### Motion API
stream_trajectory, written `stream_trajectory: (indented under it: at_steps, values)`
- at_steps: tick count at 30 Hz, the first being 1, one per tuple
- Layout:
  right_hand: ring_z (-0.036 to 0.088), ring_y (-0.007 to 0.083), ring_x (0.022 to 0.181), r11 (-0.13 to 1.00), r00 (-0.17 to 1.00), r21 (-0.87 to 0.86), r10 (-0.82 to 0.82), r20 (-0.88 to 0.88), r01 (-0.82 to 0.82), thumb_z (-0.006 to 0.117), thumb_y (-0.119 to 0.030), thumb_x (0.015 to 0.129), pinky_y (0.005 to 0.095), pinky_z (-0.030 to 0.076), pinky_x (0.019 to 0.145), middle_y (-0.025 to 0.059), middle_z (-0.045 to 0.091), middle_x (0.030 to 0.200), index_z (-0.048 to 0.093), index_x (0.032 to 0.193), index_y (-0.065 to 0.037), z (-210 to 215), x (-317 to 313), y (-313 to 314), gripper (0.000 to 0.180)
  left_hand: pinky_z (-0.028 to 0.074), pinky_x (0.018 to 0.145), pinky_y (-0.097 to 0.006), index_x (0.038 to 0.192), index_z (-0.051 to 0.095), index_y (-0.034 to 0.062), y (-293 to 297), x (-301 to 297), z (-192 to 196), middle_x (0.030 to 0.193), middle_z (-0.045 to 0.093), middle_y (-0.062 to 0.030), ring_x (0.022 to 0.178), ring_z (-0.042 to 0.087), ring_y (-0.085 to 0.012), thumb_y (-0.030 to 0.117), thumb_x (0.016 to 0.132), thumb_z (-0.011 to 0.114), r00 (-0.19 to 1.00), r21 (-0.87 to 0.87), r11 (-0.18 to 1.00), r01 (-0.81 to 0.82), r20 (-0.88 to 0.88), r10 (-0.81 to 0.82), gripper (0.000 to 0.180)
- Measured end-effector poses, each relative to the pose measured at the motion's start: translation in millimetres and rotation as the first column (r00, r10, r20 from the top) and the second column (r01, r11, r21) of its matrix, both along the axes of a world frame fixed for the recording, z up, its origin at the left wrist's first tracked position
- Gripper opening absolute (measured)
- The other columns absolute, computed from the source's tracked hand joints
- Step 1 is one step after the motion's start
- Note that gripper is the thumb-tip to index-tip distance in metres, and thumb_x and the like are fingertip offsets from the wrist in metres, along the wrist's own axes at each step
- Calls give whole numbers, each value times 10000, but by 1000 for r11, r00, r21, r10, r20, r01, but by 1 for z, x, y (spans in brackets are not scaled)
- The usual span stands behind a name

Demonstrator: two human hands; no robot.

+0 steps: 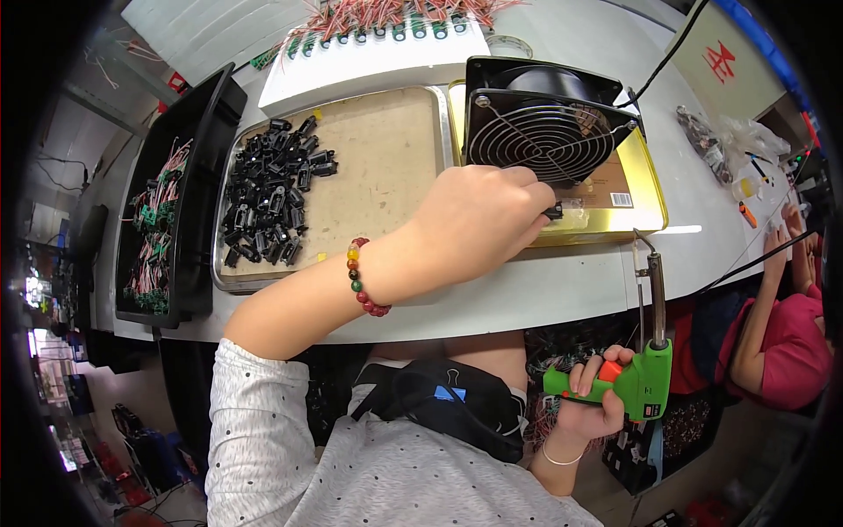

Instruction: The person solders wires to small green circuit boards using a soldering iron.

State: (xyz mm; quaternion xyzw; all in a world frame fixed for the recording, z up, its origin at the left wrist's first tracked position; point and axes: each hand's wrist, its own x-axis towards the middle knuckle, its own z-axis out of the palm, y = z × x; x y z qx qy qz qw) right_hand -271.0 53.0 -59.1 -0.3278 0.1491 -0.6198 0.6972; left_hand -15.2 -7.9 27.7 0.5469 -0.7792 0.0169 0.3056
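Nearest the lens, at the lower middle of the frame, a white dotted sleeve [290, 439] and a dark pouch [448, 400] fill the view, hiding the person's lap. Just right of them the right hand [593, 395] is wrapped around the grip of a green soldering gun [645, 373], one finger on its orange trigger; the metal tip rises toward the table edge [527, 303], and the hand's palm side is hidden.

At centre the left hand [479, 220], a bead bracelet [360, 277] on its wrist, is curled with fingertips pinching a small black part [553, 212], which lies at the front lip of a gold tray [650, 189]; what else the fingers cover cannot be made out. Behind the part stands a black fan [544, 123] with a wire grille.

Left of centre, a metal tray [386, 158] holds a heap of black connectors [272, 189]. At far left a black bin [189, 176] holds wired pieces, blurred by the lens. Wires at the top edge are cut off. Another person in pink [790, 334] is at the right rim, partly cropped.
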Motion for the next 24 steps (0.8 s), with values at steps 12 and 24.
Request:
stream_trajectory:
  at_steps: [12, 24]
  values:
    - [459, 155, 572, 997, 999, 56, -47, 8, 47, 555, -83, 692, 271, 384, 512, 142, 453, 1078, 415, 1129, 44, 3, 8, 1, 477, 486, 529, -310, 830, 622, 57, 1, 14, -3, 739, 606, -58, 645, 598, -220, 161, 722, 609, 992, 37, 998, 46, 115, -50, 150]
    - [420, 140, 557, 997, 997, -4, -73, -21, 72, 559, -88, 705, 256, 355, 506, 121, 427, 1047, 393, 1149, 30, -1, 10, -3, 489, 361, 396, -220, 705, 610, 70, -7, 131, 25, 596, 578, -20, 422, 467, -109, 82, 709, 603, 962, -354, 894, -273, -97, 256, 15]
